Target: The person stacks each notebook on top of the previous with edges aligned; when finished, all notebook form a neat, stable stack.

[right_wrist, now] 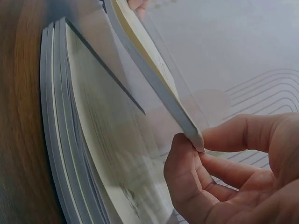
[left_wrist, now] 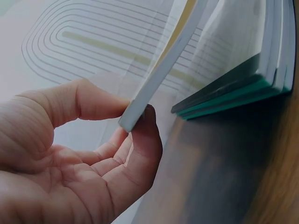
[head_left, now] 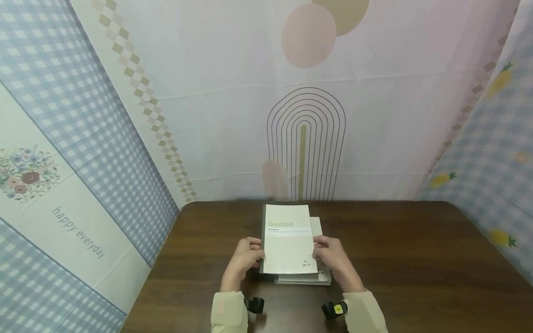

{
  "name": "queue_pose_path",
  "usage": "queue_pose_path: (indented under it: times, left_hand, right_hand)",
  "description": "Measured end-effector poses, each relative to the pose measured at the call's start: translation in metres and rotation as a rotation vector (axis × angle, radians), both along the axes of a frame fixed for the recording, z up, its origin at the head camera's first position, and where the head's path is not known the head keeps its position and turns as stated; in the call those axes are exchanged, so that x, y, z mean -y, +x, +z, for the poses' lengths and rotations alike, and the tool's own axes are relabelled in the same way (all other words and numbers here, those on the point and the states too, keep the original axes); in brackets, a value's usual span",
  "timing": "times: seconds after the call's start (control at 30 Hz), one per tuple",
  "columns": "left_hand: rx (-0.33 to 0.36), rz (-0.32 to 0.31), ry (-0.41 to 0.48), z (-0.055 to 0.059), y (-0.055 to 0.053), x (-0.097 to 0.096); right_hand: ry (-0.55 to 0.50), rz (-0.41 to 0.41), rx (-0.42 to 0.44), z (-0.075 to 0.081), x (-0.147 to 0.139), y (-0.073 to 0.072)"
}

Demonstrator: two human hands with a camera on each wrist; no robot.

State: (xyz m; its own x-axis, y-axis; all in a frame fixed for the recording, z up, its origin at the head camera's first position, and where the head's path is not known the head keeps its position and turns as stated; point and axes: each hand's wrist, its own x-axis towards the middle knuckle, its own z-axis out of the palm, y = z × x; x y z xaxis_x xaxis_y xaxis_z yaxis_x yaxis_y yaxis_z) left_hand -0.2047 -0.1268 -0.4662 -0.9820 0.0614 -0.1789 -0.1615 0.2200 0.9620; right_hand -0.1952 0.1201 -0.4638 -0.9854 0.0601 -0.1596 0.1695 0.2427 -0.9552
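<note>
A pale notebook (head_left: 289,249) with "Gambit" on its cover and a dark spine is held up by both hands, one at each side. My left hand (head_left: 243,259) pinches its spine edge between thumb and fingers; the left wrist view shows this notebook (left_wrist: 159,70) edge-on. On the opposite edge, my right hand (head_left: 333,259) pinches the notebook (right_wrist: 154,88) the same way. Below and slightly right lies a stack of similar notebooks (head_left: 304,280), apart from the raised one. In the right wrist view the stack (right_wrist: 60,116) shows several layered page edges.
The stack rests on a brown wooden table (head_left: 200,249), whose far edge meets a white patterned cloth (head_left: 225,138). A blue checked cloth (head_left: 104,115) hangs at the left, another cloth (head_left: 491,175) with pineapples at the right. Each wrist wears a black camera (head_left: 255,305).
</note>
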Motion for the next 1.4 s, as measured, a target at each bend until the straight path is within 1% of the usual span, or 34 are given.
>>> queue_pose_path:
  times: [0.2, 0.37, 0.53, 0.87, 1.1, 1.27, 1.4]
  left_hand:
    - [-0.001, -0.009, -0.002, -0.006, 0.0, -0.01]
    - [-0.007, -0.028, 0.022, -0.009, 0.001, -0.017]
    - [-0.004, -0.043, 0.024, -0.011, 0.001, -0.02]
    - [0.009, -0.049, 0.018, -0.016, 0.003, -0.027]
    - [0.009, -0.052, -0.015, -0.021, 0.004, -0.027]
    - [-0.002, -0.055, -0.01, -0.024, 0.004, -0.026]
    - [-0.007, -0.044, -0.016, -0.024, 0.005, -0.025]
  right_hand:
    - [0.039, 0.011, 0.006, -0.002, -0.011, 0.0]
    - [0.026, 0.008, 0.025, -0.003, -0.018, 0.003]
    - [0.016, 0.002, 0.045, -0.005, -0.023, 0.004]
    - [0.052, 0.004, 0.062, -0.012, -0.032, 0.007]
    - [0.07, 0.011, 0.059, -0.015, -0.031, 0.006]
    - [0.094, 0.011, 0.062, -0.018, -0.028, 0.006]
    - [0.118, 0.018, 0.069, -0.02, -0.028, 0.005]
